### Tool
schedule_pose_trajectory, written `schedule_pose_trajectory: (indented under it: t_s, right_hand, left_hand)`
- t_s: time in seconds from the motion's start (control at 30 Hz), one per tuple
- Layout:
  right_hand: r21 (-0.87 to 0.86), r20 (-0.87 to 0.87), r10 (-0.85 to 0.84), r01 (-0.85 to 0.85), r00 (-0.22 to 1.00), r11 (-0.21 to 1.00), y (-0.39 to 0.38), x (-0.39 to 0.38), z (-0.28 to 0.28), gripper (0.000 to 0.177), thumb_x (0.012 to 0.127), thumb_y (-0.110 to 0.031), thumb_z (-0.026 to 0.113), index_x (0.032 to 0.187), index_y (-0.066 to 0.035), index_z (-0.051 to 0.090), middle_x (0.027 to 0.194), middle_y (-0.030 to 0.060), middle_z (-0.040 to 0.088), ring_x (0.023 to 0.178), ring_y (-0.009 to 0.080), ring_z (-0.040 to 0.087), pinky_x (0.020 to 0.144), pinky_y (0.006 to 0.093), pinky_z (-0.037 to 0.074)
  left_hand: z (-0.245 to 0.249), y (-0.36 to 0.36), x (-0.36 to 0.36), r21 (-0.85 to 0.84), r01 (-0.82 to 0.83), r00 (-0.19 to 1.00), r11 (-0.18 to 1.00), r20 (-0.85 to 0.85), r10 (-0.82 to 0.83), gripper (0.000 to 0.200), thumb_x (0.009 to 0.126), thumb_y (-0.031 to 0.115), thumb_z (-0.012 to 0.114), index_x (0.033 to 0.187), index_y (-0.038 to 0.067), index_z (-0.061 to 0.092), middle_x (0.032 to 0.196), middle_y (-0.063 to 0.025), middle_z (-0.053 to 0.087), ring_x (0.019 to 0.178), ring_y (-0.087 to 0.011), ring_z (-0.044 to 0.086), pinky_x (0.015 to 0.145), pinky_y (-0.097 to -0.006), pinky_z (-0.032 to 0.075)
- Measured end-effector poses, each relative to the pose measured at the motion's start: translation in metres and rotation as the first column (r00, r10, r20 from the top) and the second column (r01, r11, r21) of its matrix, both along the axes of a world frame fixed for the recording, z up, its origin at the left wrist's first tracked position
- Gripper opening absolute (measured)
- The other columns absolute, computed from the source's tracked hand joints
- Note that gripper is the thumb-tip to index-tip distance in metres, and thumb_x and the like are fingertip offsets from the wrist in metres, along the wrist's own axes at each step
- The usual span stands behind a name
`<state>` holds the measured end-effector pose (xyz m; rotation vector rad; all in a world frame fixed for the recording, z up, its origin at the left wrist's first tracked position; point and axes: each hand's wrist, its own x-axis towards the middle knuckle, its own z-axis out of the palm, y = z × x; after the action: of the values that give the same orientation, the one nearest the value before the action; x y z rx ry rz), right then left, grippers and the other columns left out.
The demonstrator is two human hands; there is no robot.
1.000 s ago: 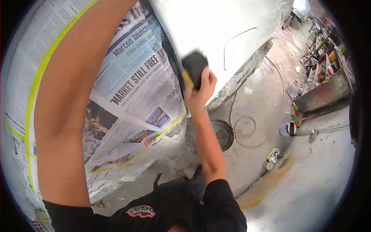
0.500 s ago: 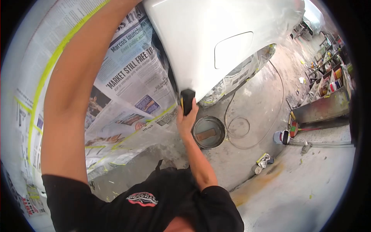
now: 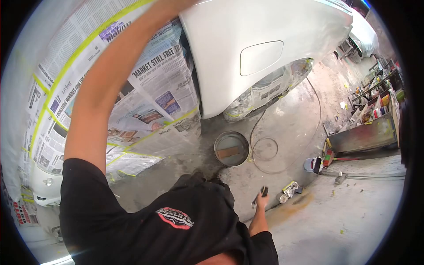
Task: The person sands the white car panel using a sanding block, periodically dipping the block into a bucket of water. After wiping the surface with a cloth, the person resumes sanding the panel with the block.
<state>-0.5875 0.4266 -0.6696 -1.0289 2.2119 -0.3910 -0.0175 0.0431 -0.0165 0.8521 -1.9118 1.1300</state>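
The right hand (image 3: 261,202) grasped a small, black, oblong block (image 3: 264,191) above rough grey concrete (image 3: 293,126), apart from a smooth, curved white car panel (image 3: 218,53); beyond view, the left hand's grip couldn't be told.

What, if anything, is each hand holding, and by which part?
Right hand: a dark block, one end showing past the hand; exact grip too small to tell. Left hand: out of frame, cannot tell.

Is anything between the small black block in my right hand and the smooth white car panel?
Nothing visible stands between the small black block in your right hand and the white car panel; the round dark basin sits below, on the floor.
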Motion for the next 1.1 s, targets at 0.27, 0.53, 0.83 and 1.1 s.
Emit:
schedule_pose_trajectory:
  t_s: [0.27, 0.53, 0.83, 1.1]
  right_hand:
    - [0.131, -0.003, -0.122, 0.122, 0.992, 0.984, 0.098, -0.002, 0.048, 0.073, 0.086, -0.038, 0.081, 0.138, 0.005, 0.055, 0.126, 0.0251, 0.067, 0.116, 0.0362, 0.066, 0.100, 0.0433, 0.051]
    - [-0.101, 0.235, -0.159, 0.186, 0.959, 0.977, 0.084, 0.040, 0.110, 0.067, 0.094, -0.036, 0.077, 0.140, 0.004, 0.051, 0.122, 0.0201, 0.065, 0.113, 0.0273, 0.063, 0.098, 0.0391, 0.050]
    - [0.222, 0.860, -0.224, 0.058, 0.459, 0.973, -0.049, 0.127, 0.215, 0.055, 0.109, -0.047, 0.045, 0.134, 0.000, 0.052, 0.100, 0.0220, 0.069, 0.076, 0.0385, 0.073, 0.066, 0.0542, 0.063]
    - [0.309, 0.945, -0.262, -0.267, 0.199, 0.913, -0.111, 0.233, 0.281, 0.093, 0.102, -0.076, 0.028, 0.141, 0.005, 0.051, 0.131, 0.0192, 0.065, 0.105, 0.0343, 0.071, 0.077, 0.0514, 0.062]
  left_hand:
    - [-0.201, 0.115, -0.036, 0.298, -0.813, 0.564, 0.501, 0.617, 0.548, 0.078, 0.094, 0.028, 0.058, 0.161, -0.003, 0.033, 0.174, -0.0147, 0.017, 0.161, -0.0333, 0.009, 0.126, -0.0587, 0.015]
    - [-0.401, 0.179, -0.048, 0.622, -0.738, 0.672, 0.263, 0.642, 0.368, 0.079, 0.097, 0.033, 0.055, 0.160, -0.006, 0.030, 0.170, -0.0244, 0.022, 0.159, -0.0407, 0.014, 0.127, -0.0588, 0.009]
    - [-0.425, 0.296, -0.157, 0.872, 0.475, 0.872, 0.120, -0.448, -0.196, 0.101, 0.075, 0.018, 0.085, 0.162, 0.012, 0.033, 0.162, -0.0228, 0.037, 0.150, -0.0437, 0.034, 0.122, -0.0605, 0.029]
    - [-0.410, 0.298, -0.102, 0.813, 0.566, 0.823, 0.133, -0.552, -0.130, 0.081, 0.071, 0.014, 0.087, 0.145, 0.013, 0.054, 0.149, -0.0129, 0.053, 0.142, -0.0364, 0.049, 0.119, -0.0525, 0.039]
